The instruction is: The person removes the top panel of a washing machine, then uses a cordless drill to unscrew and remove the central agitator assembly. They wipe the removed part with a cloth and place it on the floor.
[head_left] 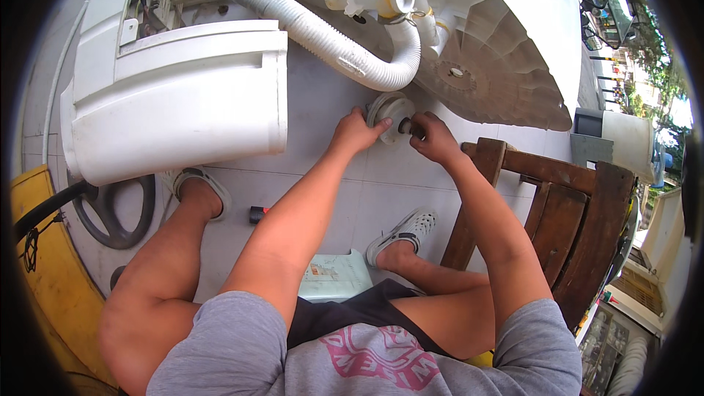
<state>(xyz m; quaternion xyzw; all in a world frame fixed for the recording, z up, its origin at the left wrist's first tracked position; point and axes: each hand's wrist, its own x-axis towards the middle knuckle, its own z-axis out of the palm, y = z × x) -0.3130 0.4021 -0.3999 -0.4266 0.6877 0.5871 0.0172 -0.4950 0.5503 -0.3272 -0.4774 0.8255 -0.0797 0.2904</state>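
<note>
Person's 2 hands meet at round white part (396, 114). Left hand (358, 134) grips rim, thumb across face. Right hand (434, 138) has fingers closed on short dark piece (405, 126) at part's middle. Part sits above floor (323, 176) or on it, cannot tell; just below bend of ribbed hose (341, 55). Large whitish tub (491, 59) just beyond, upper right. White curved panel (180, 103) left, wooden chair (546, 209) toward floor's right edge.

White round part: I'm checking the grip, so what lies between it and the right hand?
In the head view, a short dark piece lies between the right hand and the white round part.
</note>
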